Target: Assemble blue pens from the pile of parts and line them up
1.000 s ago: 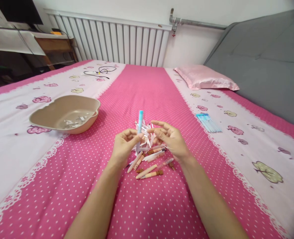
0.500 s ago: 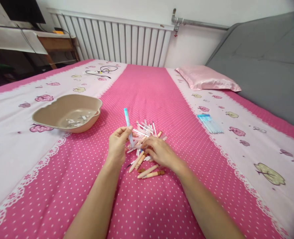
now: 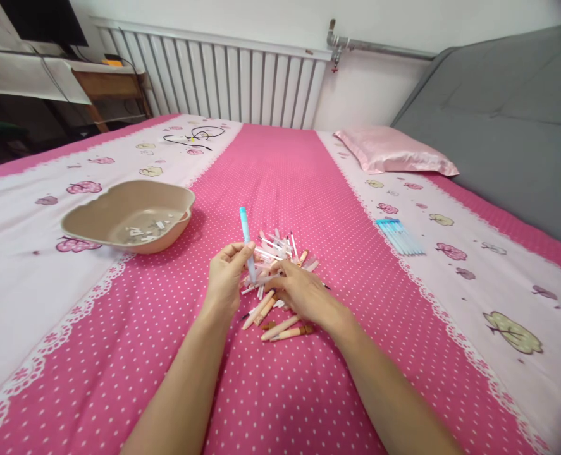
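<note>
Held nearly upright between the thumb and fingers of my left hand is a pen with a bright blue top end and a paler lower barrel. Its lower end comes down beside a heap of loose pen parts: pale barrels, thin refills and caps. Over the right side of this heap reaches my right hand, thumb and index finger bent and apart, tips touching the parts. Its other fingers are partly hidden. Nearest me lie peach-coloured pens with brown ends.
To the left stands a beige basin with small white pieces inside. A row of blue-topped pens lies on the right. Farther back are a pink pillow and a black cable on the bed.
My right hand has shifted slightly left within the heap, and a dark-tipped piece now shows at its right. My left hand keeps the pen, moved a touch to the right.
</note>
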Action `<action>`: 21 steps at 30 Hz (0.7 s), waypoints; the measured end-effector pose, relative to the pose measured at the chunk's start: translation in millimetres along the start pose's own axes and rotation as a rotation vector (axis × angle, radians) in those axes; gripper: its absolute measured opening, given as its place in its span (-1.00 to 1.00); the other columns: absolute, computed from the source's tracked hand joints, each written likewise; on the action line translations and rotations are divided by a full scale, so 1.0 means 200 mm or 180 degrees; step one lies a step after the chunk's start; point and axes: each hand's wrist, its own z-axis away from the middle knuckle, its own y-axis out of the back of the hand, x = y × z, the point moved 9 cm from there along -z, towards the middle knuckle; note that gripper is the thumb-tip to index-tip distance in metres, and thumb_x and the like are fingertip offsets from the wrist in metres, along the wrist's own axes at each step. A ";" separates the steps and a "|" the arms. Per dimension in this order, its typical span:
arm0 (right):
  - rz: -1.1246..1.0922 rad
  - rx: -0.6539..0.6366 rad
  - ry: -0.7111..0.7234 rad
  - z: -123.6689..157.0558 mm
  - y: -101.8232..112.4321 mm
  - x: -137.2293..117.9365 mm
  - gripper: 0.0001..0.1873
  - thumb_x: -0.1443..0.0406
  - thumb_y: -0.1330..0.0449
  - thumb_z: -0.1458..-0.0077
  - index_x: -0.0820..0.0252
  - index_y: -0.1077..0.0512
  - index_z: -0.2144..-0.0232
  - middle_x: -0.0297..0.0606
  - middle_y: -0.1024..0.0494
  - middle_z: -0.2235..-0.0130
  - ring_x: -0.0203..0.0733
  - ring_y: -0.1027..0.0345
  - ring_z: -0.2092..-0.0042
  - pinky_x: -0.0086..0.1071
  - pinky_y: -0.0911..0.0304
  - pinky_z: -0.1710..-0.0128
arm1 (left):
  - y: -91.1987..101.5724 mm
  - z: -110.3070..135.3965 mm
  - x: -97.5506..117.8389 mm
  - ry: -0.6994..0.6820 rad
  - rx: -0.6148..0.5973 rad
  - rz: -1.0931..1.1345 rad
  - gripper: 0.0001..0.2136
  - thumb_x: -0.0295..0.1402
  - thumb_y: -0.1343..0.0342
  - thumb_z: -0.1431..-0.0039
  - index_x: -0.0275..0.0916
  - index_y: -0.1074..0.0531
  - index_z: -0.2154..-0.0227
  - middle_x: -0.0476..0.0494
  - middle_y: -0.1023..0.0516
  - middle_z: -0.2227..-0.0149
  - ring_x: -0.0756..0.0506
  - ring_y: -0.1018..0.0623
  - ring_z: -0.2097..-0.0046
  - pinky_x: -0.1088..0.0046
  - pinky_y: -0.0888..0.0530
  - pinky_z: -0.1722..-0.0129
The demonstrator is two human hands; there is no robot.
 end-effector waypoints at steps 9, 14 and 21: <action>0.0420 -0.0074 0.0229 -0.01 0.00 0.00 -0.82 0.43 -0.18 0.02 0.18 -0.36 0.30 -0.25 -0.36 0.14 -0.26 -0.29 0.21 -0.45 -0.14 0.32 | -0.01 0.00 0.00 0.0014 -0.0041 -0.0047 -0.75 -0.30 -0.31 0.21 -0.35 -0.38 0.55 0.03 -0.42 0.61 0.10 -0.37 0.57 0.66 -0.31 0.59; 0.0233 -0.0006 0.0210 -0.01 0.03 0.02 -0.85 0.41 -0.22 0.04 0.19 -0.31 0.37 -0.28 -0.38 0.23 -0.25 -0.28 0.21 -0.42 -0.15 0.27 | -0.01 0.00 -0.01 0.0025 -0.0099 -0.0110 -0.74 -0.29 -0.30 0.19 -0.34 -0.37 0.54 0.04 -0.41 0.62 0.11 -0.35 0.60 0.66 -0.29 0.61; -0.0633 0.0608 0.0346 -0.01 0.19 0.01 -0.87 0.28 -0.24 0.02 0.19 -0.38 0.39 -0.29 -0.42 0.30 -0.24 -0.29 0.25 -0.37 -0.18 0.24 | -0.04 0.01 -0.03 0.0082 -0.0338 -0.0258 -0.73 -0.25 -0.29 0.17 -0.33 -0.38 0.50 0.03 -0.45 0.60 0.09 -0.41 0.58 0.63 -0.34 0.56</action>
